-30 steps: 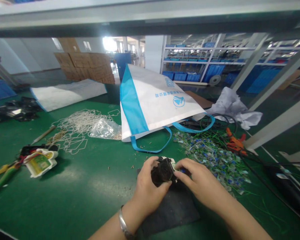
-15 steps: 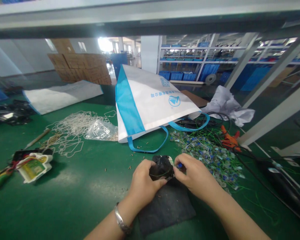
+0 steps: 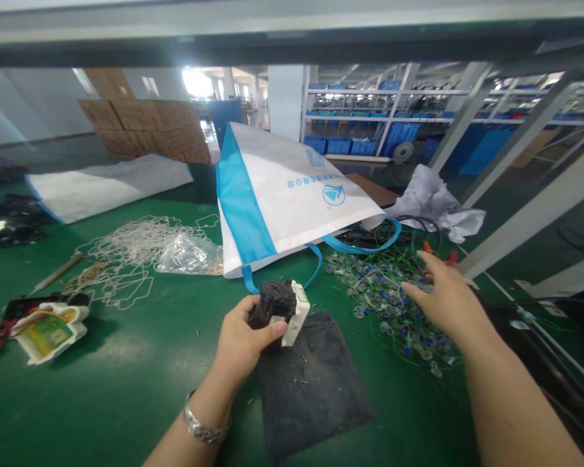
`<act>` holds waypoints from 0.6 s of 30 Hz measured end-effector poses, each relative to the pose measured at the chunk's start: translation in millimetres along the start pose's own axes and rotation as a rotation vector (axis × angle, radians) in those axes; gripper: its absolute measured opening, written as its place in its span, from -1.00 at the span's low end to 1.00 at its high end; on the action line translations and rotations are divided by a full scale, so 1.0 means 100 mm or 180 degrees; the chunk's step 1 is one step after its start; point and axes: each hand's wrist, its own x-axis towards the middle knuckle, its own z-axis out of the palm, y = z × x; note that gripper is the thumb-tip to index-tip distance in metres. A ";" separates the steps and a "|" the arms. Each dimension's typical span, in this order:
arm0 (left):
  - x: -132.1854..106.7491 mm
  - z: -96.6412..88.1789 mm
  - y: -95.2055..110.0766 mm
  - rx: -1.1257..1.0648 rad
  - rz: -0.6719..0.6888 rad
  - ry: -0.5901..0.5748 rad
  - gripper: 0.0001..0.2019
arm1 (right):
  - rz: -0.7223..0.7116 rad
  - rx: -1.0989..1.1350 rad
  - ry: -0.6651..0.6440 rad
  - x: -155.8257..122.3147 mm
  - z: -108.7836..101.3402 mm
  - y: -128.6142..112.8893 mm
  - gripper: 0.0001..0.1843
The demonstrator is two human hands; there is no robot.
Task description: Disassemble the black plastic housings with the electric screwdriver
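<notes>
Now black part (image 3: 275, 305) — gripped in left hand (image 3: 241, 340)

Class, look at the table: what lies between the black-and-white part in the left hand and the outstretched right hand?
In the head view, between the part and the right hand lie bare green table and the near edge of a pile of small blue-and-clear pieces on green wires.

Black-white plastic part (image 3: 278, 310), dark matt cloth pad (image 3: 311, 379), smooth green tabletop (image 3: 141, 383).

Black and white part on a green bench

The left hand (image 3: 241, 340) grips a black part (image 3: 278, 308) with a white side; beyond it lies a white bag (image 3: 292, 194) with blue trim.
</notes>
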 end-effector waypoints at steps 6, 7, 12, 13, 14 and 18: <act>-0.15 0.09 0.19 0.0954 0.0349 -0.0490 -0.73 | -0.0297 -0.0652 0.0303 -0.07 -0.05 -0.04 -0.40; -0.18 0.11 0.19 0.1119 0.0418 -0.0569 -0.75 | -0.0330 -0.0623 0.0390 -0.11 -0.08 -0.06 -0.43; -0.26 0.21 0.07 0.2084 0.1000 -0.0730 -0.73 | -0.0318 -0.0465 0.0014 -0.47 -0.11 -0.07 -0.57; -0.28 0.23 0.04 0.2261 0.1125 -0.0739 -0.71 | -0.0268 -0.0506 -0.0141 -0.57 -0.09 -0.02 -0.64; -0.30 0.25 0.02 0.2414 0.1229 -0.0758 -0.69 | -0.0206 -0.0554 -0.0291 -0.66 -0.08 0.04 -0.72; -0.36 0.35 0.00 0.2870 0.1455 -0.0933 -0.67 | 0.0161 -0.0975 -0.0553 -0.91 -0.08 0.45 -0.72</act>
